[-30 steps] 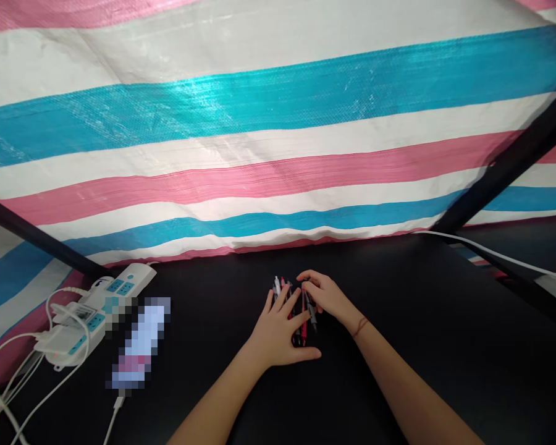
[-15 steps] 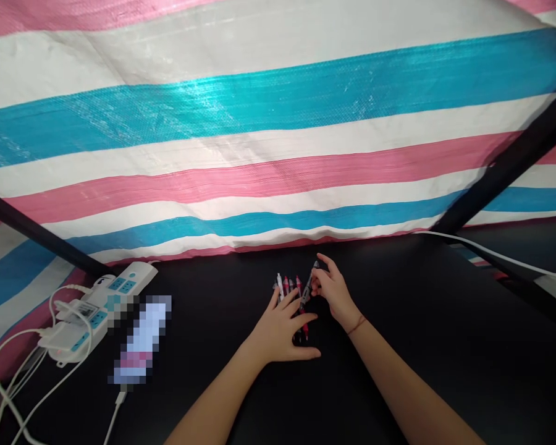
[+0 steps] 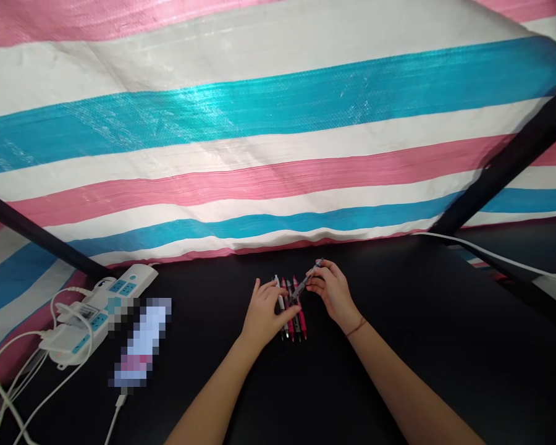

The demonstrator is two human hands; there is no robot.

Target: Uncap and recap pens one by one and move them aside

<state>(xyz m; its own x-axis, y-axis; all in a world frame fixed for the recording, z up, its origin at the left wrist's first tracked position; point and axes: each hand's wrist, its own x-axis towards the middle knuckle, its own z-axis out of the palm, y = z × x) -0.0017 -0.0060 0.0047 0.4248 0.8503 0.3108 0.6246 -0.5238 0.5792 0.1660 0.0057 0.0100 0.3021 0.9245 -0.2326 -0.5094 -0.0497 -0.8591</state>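
Observation:
My right hand [image 3: 334, 293] pinches the upper end of a grey pen [image 3: 301, 287], which slants down to the left over a row of pens. My left hand [image 3: 262, 314] is at the left side of the row, fingers spread and partly over the pens. Its thumb and forefinger are close to the lower end of the grey pen; whether they touch it I cannot tell. The row lies side by side on the black table [image 3: 366, 383]: a white pen [image 3: 282, 303] at the left, red pens [image 3: 303, 324] and dark pens [image 3: 297, 327] beside it. The left hand hides parts of several.
A white power strip [image 3: 134, 281] with plugs and cables lies at the left. Beside it is a phone [image 3: 143, 340], blurred out, on a white charging cable [image 3: 115, 411]. A striped plastic sheet [image 3: 259, 179] hangs behind the table between black posts [image 3: 505, 167].
My left hand has drawn back to the left, uncovering more of the row. The grey pen in my right hand has swung to a flatter slant, its lower end further left.

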